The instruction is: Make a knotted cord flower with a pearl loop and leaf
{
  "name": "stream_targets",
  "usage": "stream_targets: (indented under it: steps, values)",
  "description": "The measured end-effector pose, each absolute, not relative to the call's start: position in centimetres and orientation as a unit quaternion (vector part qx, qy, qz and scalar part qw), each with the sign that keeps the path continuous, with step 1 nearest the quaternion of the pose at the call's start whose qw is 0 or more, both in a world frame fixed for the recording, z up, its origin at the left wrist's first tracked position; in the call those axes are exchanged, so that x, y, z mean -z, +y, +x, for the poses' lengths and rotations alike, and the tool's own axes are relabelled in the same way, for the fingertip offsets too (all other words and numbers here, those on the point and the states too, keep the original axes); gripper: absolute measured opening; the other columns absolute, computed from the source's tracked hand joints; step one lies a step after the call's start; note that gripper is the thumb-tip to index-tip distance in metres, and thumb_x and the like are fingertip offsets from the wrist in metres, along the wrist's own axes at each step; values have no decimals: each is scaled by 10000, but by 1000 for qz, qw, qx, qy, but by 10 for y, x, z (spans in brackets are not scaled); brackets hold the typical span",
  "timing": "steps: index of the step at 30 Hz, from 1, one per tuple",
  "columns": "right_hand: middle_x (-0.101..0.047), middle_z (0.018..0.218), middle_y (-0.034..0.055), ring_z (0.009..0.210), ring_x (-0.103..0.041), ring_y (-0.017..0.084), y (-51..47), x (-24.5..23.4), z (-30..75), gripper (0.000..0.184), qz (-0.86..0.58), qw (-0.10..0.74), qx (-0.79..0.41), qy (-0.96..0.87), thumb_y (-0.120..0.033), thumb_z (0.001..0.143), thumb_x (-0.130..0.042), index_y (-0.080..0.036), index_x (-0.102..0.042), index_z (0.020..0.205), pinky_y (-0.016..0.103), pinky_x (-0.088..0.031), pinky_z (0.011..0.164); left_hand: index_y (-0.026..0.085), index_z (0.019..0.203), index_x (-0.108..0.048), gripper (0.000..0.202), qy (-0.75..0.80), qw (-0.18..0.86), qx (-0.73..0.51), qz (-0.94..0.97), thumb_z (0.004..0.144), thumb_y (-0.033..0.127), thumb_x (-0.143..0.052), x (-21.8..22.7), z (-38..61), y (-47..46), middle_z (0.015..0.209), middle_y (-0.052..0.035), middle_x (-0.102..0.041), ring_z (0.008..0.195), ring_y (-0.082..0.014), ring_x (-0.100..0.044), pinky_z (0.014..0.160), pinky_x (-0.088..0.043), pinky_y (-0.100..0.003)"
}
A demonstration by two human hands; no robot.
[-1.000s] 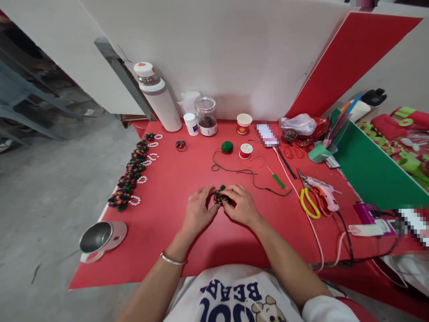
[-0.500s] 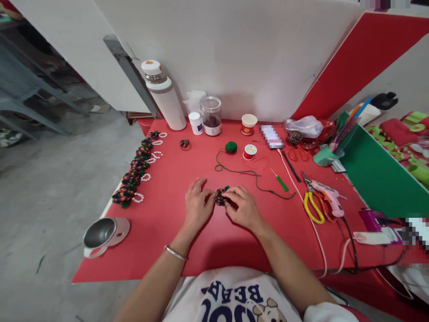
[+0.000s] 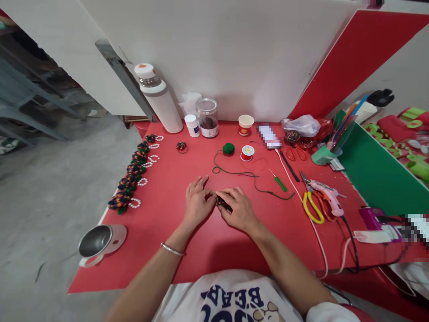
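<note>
My left hand [image 3: 197, 204] and my right hand [image 3: 237, 209] meet over the middle of the red table [image 3: 167, 250]. Between their fingertips sits a small multicoloured yarn flower [image 3: 222, 202], mostly hidden under my right fingers, which curl over it. My left thumb and forefinger pinch its left edge while the other left fingers stretch out. A green cord [image 3: 254, 179] trails from a green yarn ball [image 3: 228, 148] across the table behind my hands.
Several finished yarn flowers with pearl loops [image 3: 132, 176] line the left edge. A steel cup [image 3: 95, 241] stands front left. Thermos [image 3: 157, 100], jars [image 3: 207, 118], paper cup [image 3: 245, 124], red spool [image 3: 247, 153] at the back; glue gun [image 3: 326, 194], yellow pliers [image 3: 311, 208], green needle tool [image 3: 278, 181] and cables right.
The yarn flower has sunk lower under my right fingers and shows less. My left fingers have closed in on its left edge. The view has shifted slightly.
</note>
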State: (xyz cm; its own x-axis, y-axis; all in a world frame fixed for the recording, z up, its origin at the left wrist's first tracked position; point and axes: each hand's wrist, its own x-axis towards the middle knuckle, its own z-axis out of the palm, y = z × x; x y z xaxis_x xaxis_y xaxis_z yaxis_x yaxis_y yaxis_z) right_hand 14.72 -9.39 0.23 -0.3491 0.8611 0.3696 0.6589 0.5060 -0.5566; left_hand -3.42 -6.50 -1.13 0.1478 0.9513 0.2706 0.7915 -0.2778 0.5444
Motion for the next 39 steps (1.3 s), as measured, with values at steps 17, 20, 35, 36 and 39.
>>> stream_targets:
  steps: [17, 20, 35, 36, 39]
  values:
    - [-657, 1194, 83, 1084, -603, 249, -92, -8, 152, 457, -489, 392, -199, -754, -247, 884, -611, -279, -585, 1339, 411, -529, 951, 212, 838, -701, 99, 573, 168, -351, 722, 840, 223, -602, 13, -40, -68, 1381, -119, -586, 1351, -328, -474, 1116, -396, -569]
    - [-699, 1052, 64, 984, -633, 233, -90, -10, 160, 336, -534, 424, -208, -702, -196, 897, -538, -262, -656, 1205, 392, -541, 901, 220, 827, -706, 128, 559, 182, -368, 720, 808, 179, -586, 9, -40, -70, 1352, -111, -602, 1341, -313, -482, 1120, -391, -553]
    - [-708, 963, 62, 925, -615, 240, -95, -9, 155, 305, -528, 329, -182, -761, -181, 822, -610, -243, -689, 1111, 367, -516, 830, 258, 1099, -674, 345, 522, 195, -277, 783, 759, 315, -690, 1, -41, -76, 1486, -118, -491, 1432, -354, -371, 1177, -211, -626]
    - [-702, 958, 63, 932, -611, 240, -95, -8, 155, 308, -532, 322, -182, -762, -181, 817, -617, -244, -691, 1109, 364, -516, 828, 258, 1092, -676, 339, 523, 192, -272, 785, 758, 315, -692, 1, -40, -76, 1480, -116, -497, 1428, -354, -377, 1177, -211, -625]
    - [-695, 972, 64, 952, -604, 238, -95, -6, 155, 319, -533, 315, -184, -763, -176, 815, -621, -229, -687, 1122, 359, -511, 839, 246, 1073, -670, 324, 529, 188, -258, 786, 755, 310, -692, 1, -40, -76, 1461, -118, -517, 1414, -354, -397, 1174, -225, -619]
